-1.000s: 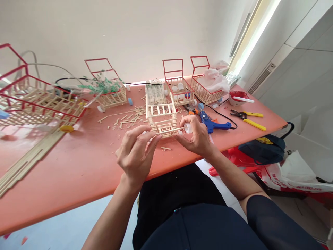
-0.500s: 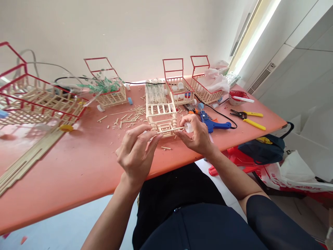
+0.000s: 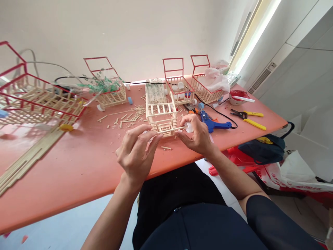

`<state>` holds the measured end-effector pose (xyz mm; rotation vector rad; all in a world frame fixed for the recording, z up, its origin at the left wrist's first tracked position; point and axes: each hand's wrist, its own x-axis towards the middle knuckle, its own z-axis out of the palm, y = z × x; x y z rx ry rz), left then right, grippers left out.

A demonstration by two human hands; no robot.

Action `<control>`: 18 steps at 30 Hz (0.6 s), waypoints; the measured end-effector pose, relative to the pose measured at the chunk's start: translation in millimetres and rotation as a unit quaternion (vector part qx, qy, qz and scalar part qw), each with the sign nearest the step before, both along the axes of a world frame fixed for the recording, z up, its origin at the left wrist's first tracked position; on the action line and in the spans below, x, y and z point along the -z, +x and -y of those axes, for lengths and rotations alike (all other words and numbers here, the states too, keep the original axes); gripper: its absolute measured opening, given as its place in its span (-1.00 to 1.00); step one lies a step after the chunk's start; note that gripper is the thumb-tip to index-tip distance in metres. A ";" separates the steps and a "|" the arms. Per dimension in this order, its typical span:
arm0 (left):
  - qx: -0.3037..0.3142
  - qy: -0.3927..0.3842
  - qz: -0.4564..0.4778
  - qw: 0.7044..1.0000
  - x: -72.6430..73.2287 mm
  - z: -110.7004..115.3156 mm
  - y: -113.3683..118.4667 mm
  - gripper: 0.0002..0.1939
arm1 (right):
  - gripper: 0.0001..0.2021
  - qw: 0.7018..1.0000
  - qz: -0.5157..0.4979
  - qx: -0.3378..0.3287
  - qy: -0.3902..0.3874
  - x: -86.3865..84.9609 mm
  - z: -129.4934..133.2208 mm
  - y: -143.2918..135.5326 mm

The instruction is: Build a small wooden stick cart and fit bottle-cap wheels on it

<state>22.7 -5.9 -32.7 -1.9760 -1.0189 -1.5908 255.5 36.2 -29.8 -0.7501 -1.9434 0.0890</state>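
Note:
A thin wooden stick (image 3: 169, 130) spans between my two hands, in front of a small unpainted stick frame (image 3: 161, 109). My left hand (image 3: 137, 149) pinches the stick's left end, with a pale cap partly hidden behind the fingers. At the right end my right hand (image 3: 196, 133) is closed on the stick, and a whitish translucent cap (image 3: 189, 127) sits against its fingers. Just right of that hand lies a blue glue gun (image 3: 214, 124).
Stick carts with red trim stand at the far left (image 3: 39, 93), the back left (image 3: 111, 97) and the back right (image 3: 182, 92). Yellow-handled pliers (image 3: 252, 119), a red-stained bowl (image 3: 238, 99), stick offcuts (image 3: 132, 116) and long sticks (image 3: 31, 156) lie about. The table's edge is near me.

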 end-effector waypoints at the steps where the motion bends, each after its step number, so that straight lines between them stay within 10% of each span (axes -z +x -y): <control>1: 0.000 -0.001 0.000 1.000 -0.1 0.1 0.0 -0.76 | -0.69 1.000 0.000 0.001 -0.006 0.1 0.0 0.0; 18: 0.004 -0.012 0.005 1.000 -0.4 2.2 -0.2 -0.76 | -0.62 1.000 0.006 0.015 -0.023 1.1 0.4 -0.1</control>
